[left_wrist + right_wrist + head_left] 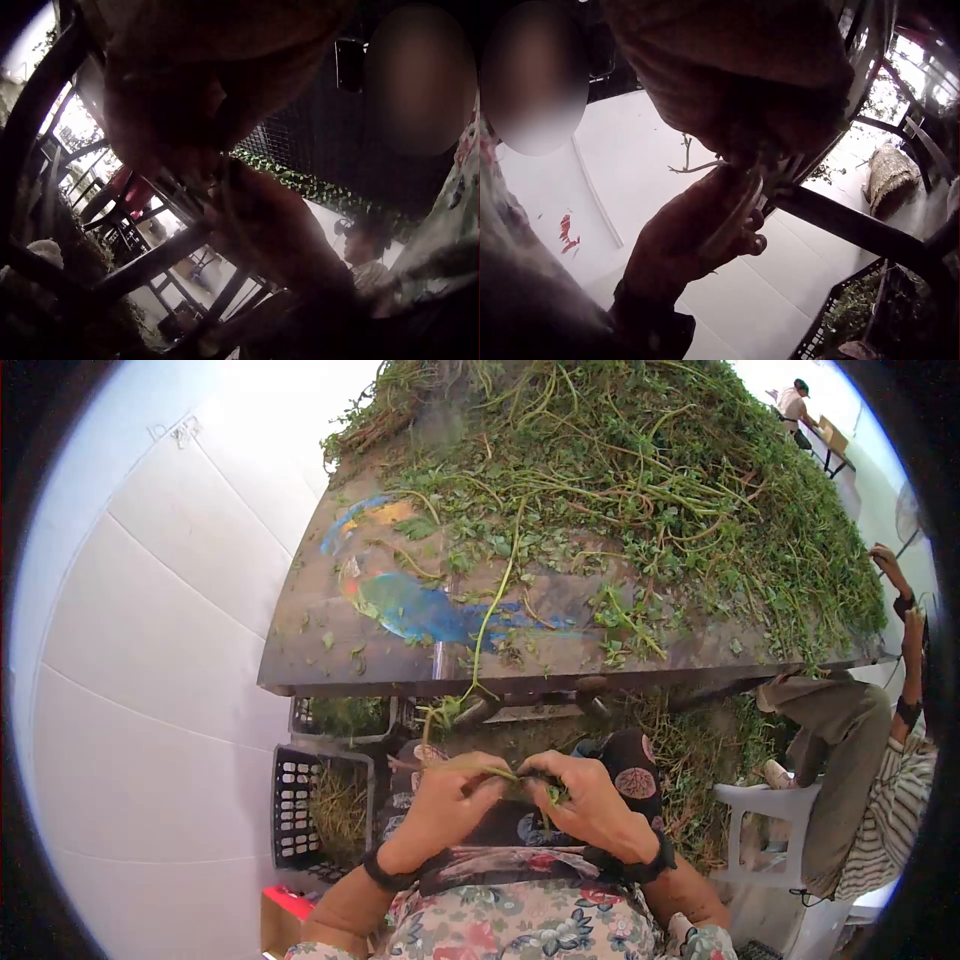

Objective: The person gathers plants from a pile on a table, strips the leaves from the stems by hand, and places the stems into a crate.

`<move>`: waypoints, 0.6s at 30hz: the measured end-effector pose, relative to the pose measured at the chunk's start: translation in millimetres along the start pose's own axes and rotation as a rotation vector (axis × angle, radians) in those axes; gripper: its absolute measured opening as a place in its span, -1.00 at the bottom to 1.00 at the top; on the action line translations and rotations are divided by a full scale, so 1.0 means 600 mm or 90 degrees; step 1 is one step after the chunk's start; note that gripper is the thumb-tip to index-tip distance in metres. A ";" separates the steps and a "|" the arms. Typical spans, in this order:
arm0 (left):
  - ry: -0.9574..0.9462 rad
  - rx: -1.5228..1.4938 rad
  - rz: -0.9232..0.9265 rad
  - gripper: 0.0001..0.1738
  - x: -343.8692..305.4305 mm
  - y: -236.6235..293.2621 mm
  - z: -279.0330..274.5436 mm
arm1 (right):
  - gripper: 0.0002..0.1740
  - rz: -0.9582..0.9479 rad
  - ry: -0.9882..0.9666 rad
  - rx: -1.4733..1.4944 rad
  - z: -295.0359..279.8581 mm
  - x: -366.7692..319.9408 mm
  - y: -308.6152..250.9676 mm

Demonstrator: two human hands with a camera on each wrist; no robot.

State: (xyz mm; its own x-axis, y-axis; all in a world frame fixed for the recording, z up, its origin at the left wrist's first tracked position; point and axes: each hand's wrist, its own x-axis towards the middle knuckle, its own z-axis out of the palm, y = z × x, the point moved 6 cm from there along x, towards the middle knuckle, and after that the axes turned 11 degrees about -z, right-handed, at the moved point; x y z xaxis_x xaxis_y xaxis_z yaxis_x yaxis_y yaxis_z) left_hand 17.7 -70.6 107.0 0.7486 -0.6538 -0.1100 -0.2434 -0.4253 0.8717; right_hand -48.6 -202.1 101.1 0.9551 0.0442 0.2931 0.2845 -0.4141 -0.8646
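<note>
Close together over the lap in the head view, my left hand (450, 807) and right hand (592, 802) pinch a green plant stem (503, 772) between thumbs and fingers. Small leaves (557, 795) poke out by the right fingers. Just beyond the left hand, a long stem (497, 600) runs from the tabletop over its front edge, ending in a leafy curl. Both wrist views are dark; in the right wrist view a thin pale sprig (697, 166) sticks out beside the right hand (742, 75), with the left hand (679, 229) below it.
A large heap of leafy stems (620, 470) covers much of the table (320, 630). Black crates (297, 800) holding stems stand at the left below it. More greenery (690, 780) lies under the table. On the right, another person sits near a white plastic stool (765, 800).
</note>
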 end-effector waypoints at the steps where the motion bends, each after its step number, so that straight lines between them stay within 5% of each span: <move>1: 0.015 -0.009 0.014 -0.85 -0.002 0.005 -0.003 | -0.78 -0.005 0.000 -0.002 0.000 -0.001 0.000; 4: 0.010 -0.101 -0.018 -0.86 0.002 0.002 -0.005 | -0.77 -0.009 0.000 0.036 0.008 -0.004 0.006; 7: -0.068 -0.338 -0.183 -0.84 -0.002 -0.013 0.002 | -0.73 0.045 -0.032 0.135 0.013 0.000 -0.005; 10: -0.043 -0.431 -0.173 -0.86 -0.001 -0.019 0.003 | -0.70 0.079 -0.051 0.137 0.017 0.001 0.000; 18: 0.020 -0.277 -0.043 -0.85 -0.006 -0.004 -0.020 | -0.77 0.043 0.009 0.124 0.012 0.010 -0.012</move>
State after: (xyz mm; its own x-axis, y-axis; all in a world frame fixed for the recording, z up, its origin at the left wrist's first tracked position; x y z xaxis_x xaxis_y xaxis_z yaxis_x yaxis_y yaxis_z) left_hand 23.1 -59.5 111.1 0.7742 -0.6112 -0.1644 0.0838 -0.1585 0.9838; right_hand -44.1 -192.1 106.1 0.9715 0.0085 0.2367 0.2322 -0.2318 -0.9446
